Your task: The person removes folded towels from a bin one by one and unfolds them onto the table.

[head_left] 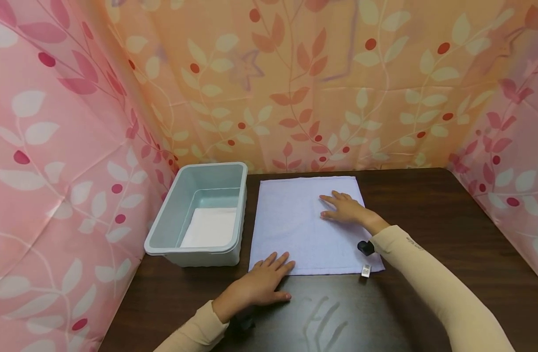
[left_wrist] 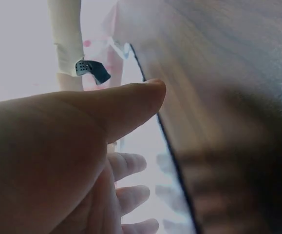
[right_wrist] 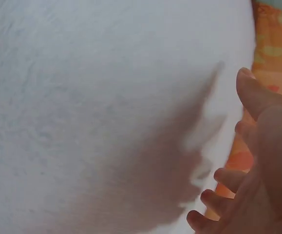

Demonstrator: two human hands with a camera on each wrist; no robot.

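A pale lavender towel point(head_left: 295, 220) lies spread flat on the dark wooden table, a small white tag point(head_left: 366, 271) at its near right corner. My left hand point(head_left: 262, 281) is at the towel's near left corner, fingers extended over its edge and thumb out over the bare wood. In the left wrist view the thumb point(left_wrist: 131, 105) crosses in front of the towel's edge. Over the right part of the towel is my right hand point(head_left: 346, 209), fingers spread and holding nothing. Its shadow falls on the cloth in the right wrist view, with the fingers point(right_wrist: 228, 179) slightly bent.
Left of the towel stands a light grey-blue plastic basin point(head_left: 168, 220) with a folded white cloth point(head_left: 211, 227) inside. Floral curtains point(head_left: 295, 98) enclose the table point(head_left: 427, 205) at the back and sides. Streaky marks point(head_left: 326, 322) show on the near tabletop.
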